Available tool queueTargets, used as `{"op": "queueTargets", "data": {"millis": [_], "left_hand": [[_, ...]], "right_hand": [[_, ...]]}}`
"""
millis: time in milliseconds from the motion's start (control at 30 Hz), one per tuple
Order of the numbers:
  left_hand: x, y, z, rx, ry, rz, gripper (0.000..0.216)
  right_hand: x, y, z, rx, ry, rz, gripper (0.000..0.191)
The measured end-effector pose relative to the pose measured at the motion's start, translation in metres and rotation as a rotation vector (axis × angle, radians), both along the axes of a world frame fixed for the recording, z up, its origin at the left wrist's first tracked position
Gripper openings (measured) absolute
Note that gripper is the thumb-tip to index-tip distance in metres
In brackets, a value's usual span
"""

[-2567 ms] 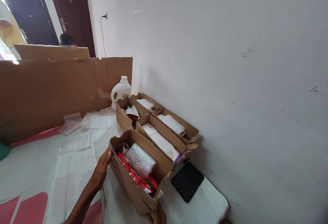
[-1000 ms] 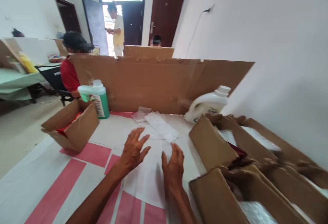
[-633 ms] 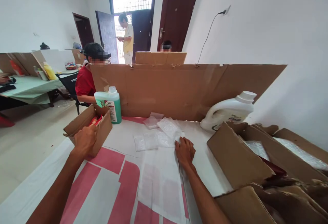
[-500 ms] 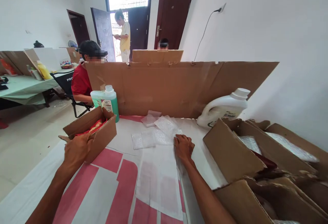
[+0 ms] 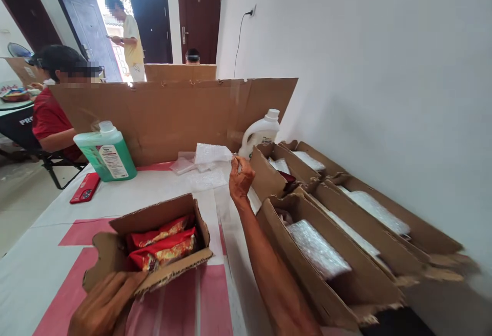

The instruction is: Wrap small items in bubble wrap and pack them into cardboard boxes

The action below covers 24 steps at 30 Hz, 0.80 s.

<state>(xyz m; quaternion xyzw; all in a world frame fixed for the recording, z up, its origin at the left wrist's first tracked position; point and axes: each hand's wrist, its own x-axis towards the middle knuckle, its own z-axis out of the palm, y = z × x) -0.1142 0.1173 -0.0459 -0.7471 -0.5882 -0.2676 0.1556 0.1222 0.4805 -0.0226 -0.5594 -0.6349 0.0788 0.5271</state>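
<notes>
R hand (image 5: 241, 178), frame centre: fingers pinched narrow on the corner of a bubble-wrap sheet (image 5: 212, 153), sheet lifted off the counter (image 5: 49, 233) and hanging out to the left of the hand. More bubble wrap pieces (image 5: 192, 168) lie flat on the counter just below/behind it.

L hand (image 5: 102, 305), lower left of frame: fingers curled on the near torn edge of a small open cardboard box (image 5: 154, 246); grip closed on the cardboard flap. Box holds red snack packets (image 5: 163, 241), lying flat, approx. 3 visible.

Right half of frame: row of long open cardboard boxes (image 5: 338, 233) along the white wall (image 5: 365, 69), touching side by side. Nearest one holds a bubble-wrapped bundle (image 5: 317, 249); others hold white wrapped items, contents not clear.

Upper centre: white jug (image 5: 260, 132) upright, beside the far end of the box row, in front of a cardboard divider (image 5: 172, 113). Left of centre: green liquid bottle (image 5: 105, 152) upright against the divider; red phone (image 5: 85, 188) flat on the counter just beside it.

Behind the divider, upper left: person in red shirt (image 5: 49, 120) seated; person in yellow shirt (image 5: 132, 36) standing at the doorway.
</notes>
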Motion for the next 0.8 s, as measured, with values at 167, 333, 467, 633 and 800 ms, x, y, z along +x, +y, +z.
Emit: {"op": "queueTargets", "data": {"millis": [167,333,467,633,800], "left_hand": [[0.035,0.033,0.016,0.096,-0.008,0.047,0.033],[0.055,0.050,0.022,0.055,-0.015,-0.048,0.028],[0.076,0.066,0.035,-0.073,0.008,-0.036,0.036],[0.107,0.047,0.061,0.002,-0.131,-0.067,0.040],[0.132,-0.020,0.067,-0.134,-0.507,-0.113,0.070]], "right_hand": [[0.046,-0.106,0.046,0.159,0.023,0.032,0.051],[0.114,-0.216,0.071,-0.005,0.243,0.050,0.043],[0.159,-0.271,0.071,-0.191,0.676,0.197,0.049],[0.180,-0.314,0.065,-0.502,1.016,0.397,0.038],[0.185,-0.331,0.056,-0.688,1.120,0.493,0.036]]}}
